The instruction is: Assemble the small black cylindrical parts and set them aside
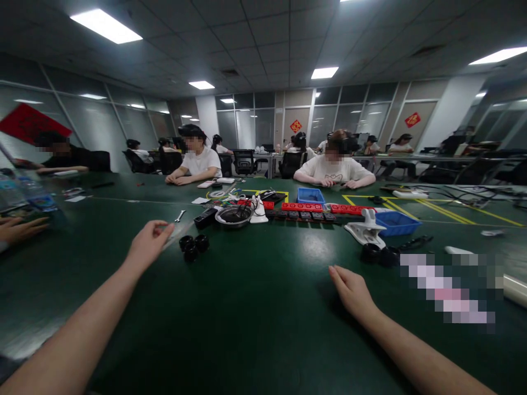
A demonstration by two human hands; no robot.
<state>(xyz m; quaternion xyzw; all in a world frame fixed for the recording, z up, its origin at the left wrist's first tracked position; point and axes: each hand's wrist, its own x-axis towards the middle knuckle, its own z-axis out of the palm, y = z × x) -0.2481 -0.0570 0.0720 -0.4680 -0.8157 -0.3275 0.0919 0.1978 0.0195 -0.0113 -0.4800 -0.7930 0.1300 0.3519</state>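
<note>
My left hand is over the left part of the green table, fingers bent and drawn together. A pale, see-through strip lies right by its fingertips; I cannot tell whether the hand grips it. Just beyond is a small metal wrench. Several round black parts form a cluster right of this hand. My right hand rests on the table with its fingers folded in and thumb forward, and nothing shows in it. Two more round black parts are beyond it, beside a white clip-like stand.
Across the middle lie a metal bowl, a second white stand, red socket strips and a blue tray. Another blue tray sits farther back. Co-workers sit opposite; another person's hand is at far left.
</note>
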